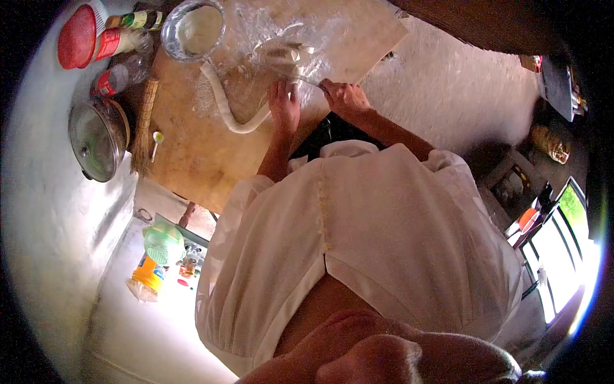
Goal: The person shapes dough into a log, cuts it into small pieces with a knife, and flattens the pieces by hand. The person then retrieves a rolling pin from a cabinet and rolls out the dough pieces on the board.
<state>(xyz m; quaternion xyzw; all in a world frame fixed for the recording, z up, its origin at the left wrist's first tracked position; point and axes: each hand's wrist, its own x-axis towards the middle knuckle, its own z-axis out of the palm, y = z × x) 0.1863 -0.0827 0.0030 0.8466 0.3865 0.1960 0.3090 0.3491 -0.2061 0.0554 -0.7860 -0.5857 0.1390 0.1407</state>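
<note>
A long rope of dough [224,109] curves in a U over the floured wooden board [185,147]. Its near end runs under my left hand [283,107], whose fingers are closed together on it. My right hand [346,100] is wrapped around the handle of a knife [308,80], and the blade points left, just beyond my left fingertips. Past the blade lie a few short cut pieces of dough [294,56] in scattered white flour. How my left thumb sits on the dough is hidden.
A metal bowl of flour [203,31] stands at the board's far left. Beside it are a red strainer [78,37], plastic bags and a bottle [135,20]. A straw brush [146,121], a small spoon [157,144] and a lidded pan [96,141] line the left edge.
</note>
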